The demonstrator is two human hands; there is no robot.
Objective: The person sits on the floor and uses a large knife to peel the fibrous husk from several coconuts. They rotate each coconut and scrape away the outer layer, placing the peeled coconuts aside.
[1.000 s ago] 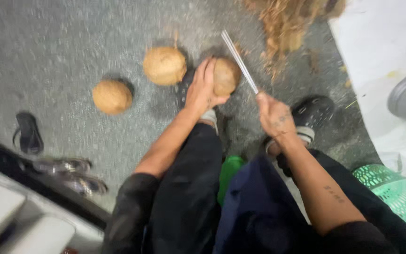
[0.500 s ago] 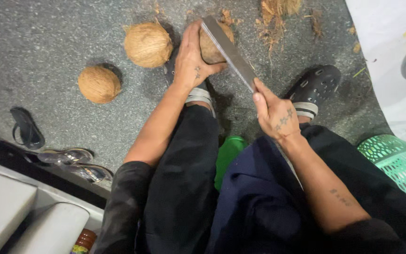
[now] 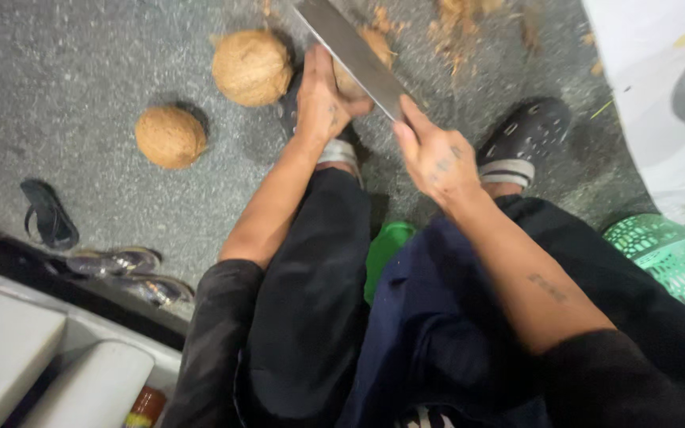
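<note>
At top centre the left hand (image 3: 323, 99) presses down on a fibrous brown coconut (image 3: 358, 67) while the right hand (image 3: 438, 158) grips a long flat steel blade (image 3: 350, 51) laid against it, two rounder husked coconuts (image 3: 251, 67) resting on speckled grey floor (image 3: 81, 71) at upper left.

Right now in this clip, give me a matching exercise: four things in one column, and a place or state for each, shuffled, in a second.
Things:
1. long knife
2. coconut under the blade
3. green basket
4. black sandal

Places or states:
A. lying alone at the left
B. gripped by the right hand
C. at the right edge
D. steadied by the left hand

Pairs: 1-B, 2-D, 3-C, 4-A
</note>
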